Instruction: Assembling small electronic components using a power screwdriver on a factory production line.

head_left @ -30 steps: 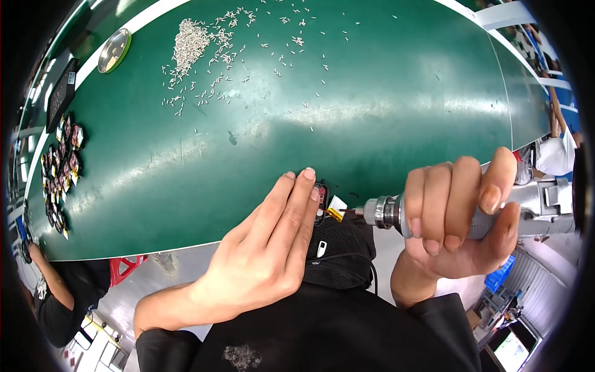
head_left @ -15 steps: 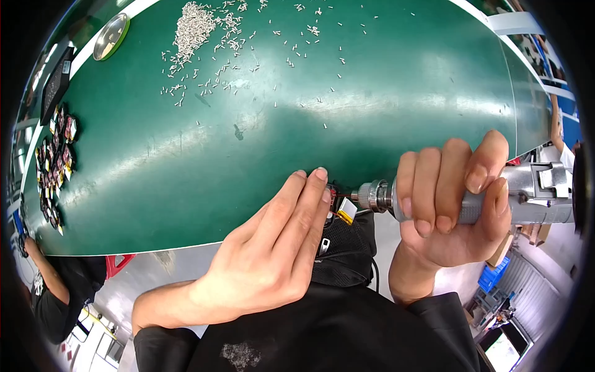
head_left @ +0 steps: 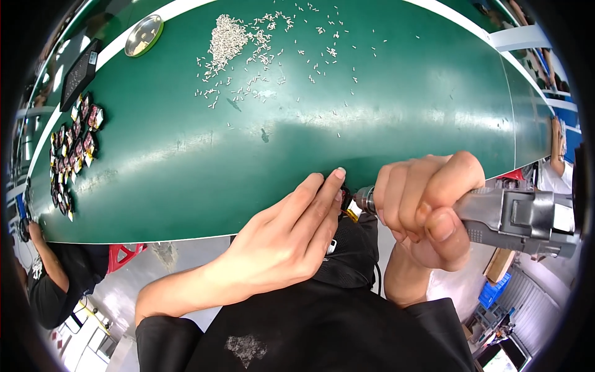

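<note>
My right hand (head_left: 424, 201) grips a grey electric screwdriver (head_left: 520, 214), its metal tip pointing left at the near edge of the green table (head_left: 384, 118). My left hand (head_left: 288, 239) lies flat beside that tip, fingers together, pressing down on a small dark part (head_left: 346, 199) with a bit of yellow showing. Most of that part is hidden under my fingertips. A pile of small silver screws (head_left: 226, 37) lies far across the table, with several scattered around it.
Rows of small dark and red parts (head_left: 71, 152) lie at the table's left end, beside a black tray (head_left: 79, 74) and a round metal dish (head_left: 144, 35). Another person in dark clothing (head_left: 52, 282) is below the left edge. A blue crate (head_left: 496, 288) stands at lower right.
The view has shifted, and both hands sit a little lower and to the right in the picture. The screwdriver tip stays against the part under my left fingertips.
</note>
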